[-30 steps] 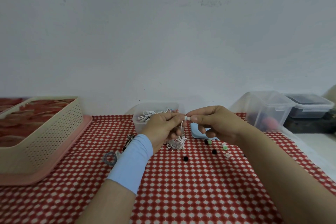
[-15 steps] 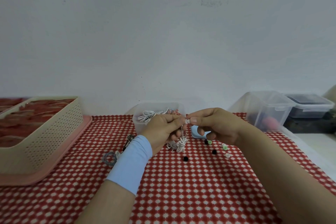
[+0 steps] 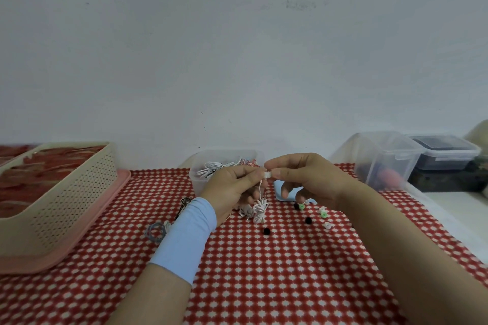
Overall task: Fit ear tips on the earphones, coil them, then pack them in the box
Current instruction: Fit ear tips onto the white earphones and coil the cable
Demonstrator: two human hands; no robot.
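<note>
My left hand (image 3: 235, 187) pinches a white earbud, whose thin cable hangs down to a bundled white coil (image 3: 260, 210) above the cloth. My right hand (image 3: 306, 179) pinches a white ear tip (image 3: 268, 174) against that earbud, thumb and forefinger closed on it. Loose ear tips lie on the cloth below my right hand: black ones (image 3: 267, 231) and green and white ones (image 3: 323, 214). A clear tub (image 3: 200, 185) with tangled white earphones stands just behind my left hand. A light blue piece (image 3: 280, 192) lies partly hidden under my right hand.
A red-and-white checked cloth (image 3: 264, 272) covers the table. A beige perforated basket (image 3: 66, 198) on a pink tray stands at the left. Two clear lidded boxes (image 3: 383, 161) stand at the back right. A bluish cable coil (image 3: 155, 231) lies by my left wrist.
Both hands stay together at the earbud. My right hand's lower fingers have uncurled slightly and the hanging cable bundle has shifted a little.
</note>
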